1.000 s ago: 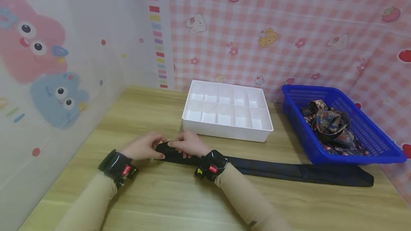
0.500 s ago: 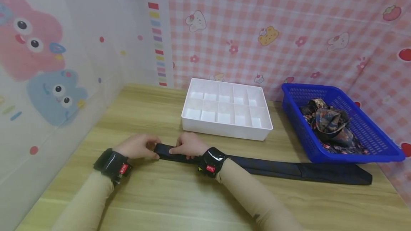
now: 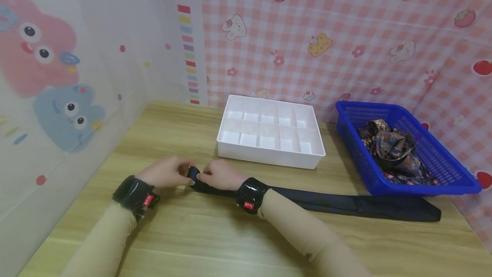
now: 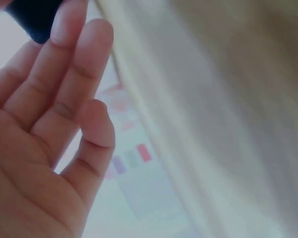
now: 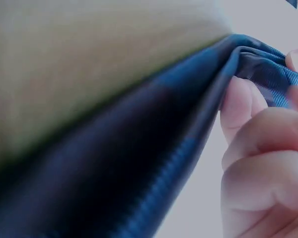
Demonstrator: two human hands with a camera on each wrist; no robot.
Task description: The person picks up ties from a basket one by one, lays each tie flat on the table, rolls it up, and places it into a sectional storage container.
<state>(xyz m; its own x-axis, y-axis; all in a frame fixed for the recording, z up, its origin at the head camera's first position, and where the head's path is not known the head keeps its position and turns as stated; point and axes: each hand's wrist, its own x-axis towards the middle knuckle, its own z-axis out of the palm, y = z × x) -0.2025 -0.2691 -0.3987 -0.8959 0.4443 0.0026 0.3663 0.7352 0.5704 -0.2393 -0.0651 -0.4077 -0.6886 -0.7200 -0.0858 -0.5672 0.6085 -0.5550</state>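
Note:
A dark navy necktie (image 3: pixel 330 202) lies lengthwise across the wooden table, its wide pointed end at the right. Its left end is turned up into a small roll or fold between both hands. My left hand (image 3: pixel 167 172) pinches this end between thumb and fingers from the left. From the other side, my right hand (image 3: pixel 224 174) grips the tie, thumb on the turned-up part. In the right wrist view the tie (image 5: pixel 139 134) rises, creased, to the right hand's fingers (image 5: pixel 263 168). The left wrist view shows a dark corner of the tie (image 4: pixel 37 17) at the left fingertips.
Behind the hands stands a white divided box (image 3: pixel 270 155) with several compartments. A blue plastic basket (image 3: pixel 426 189) at the right holds crumpled patterned fabric (image 3: pixel 396 148) and overlaps the tie's far edge. Printed cloth walls (image 3: pixel 269 54) border the table (image 3: pixel 184 234) at the back and sides.
The tie's left end lay flatter half a second ago and is now turned up higher. My right hand has shifted slightly left, closer to the left hand. Box and basket stay put.

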